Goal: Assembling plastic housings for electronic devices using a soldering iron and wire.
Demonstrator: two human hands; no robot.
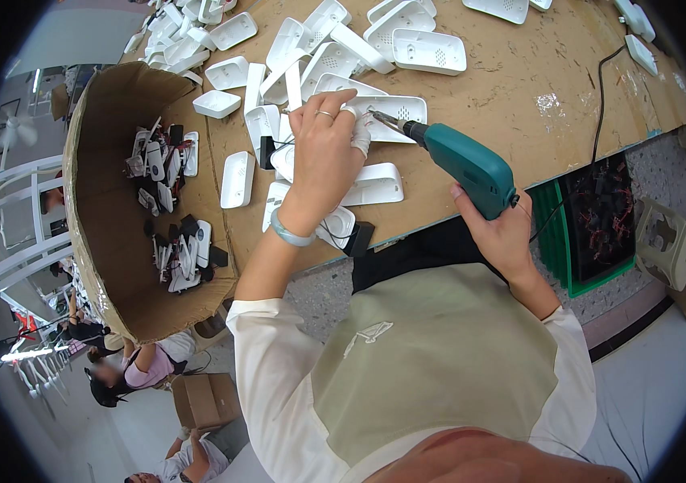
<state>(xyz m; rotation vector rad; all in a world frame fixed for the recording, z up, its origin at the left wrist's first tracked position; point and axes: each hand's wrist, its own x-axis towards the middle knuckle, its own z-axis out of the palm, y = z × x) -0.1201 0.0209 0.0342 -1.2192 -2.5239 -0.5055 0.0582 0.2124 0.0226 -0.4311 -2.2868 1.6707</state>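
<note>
My right hand [502,235] is wrapped round the rear of a teal pistol-shaped power tool [468,165]. Its black nose and thin metal tip point left, into a white plastic housing [406,115] with speaker holes. Beside that tip, my left hand [327,149] has its fingers bent and bunched at the housing's left end. White wrapping covers a fingertip or two, and what they pinch is hidden. Below the left hand lie more white housings [377,183]. A black block [359,239] with a thin wire sits at the table's near edge.
A cardboard bin [109,201] with assembled units stands at the left. White housings [186,40] pile up at the back. A black cable [598,105] crosses the right side of the table. A green crate [562,241] of wired black parts and a stool [665,241] stand right. Co-workers are lower left.
</note>
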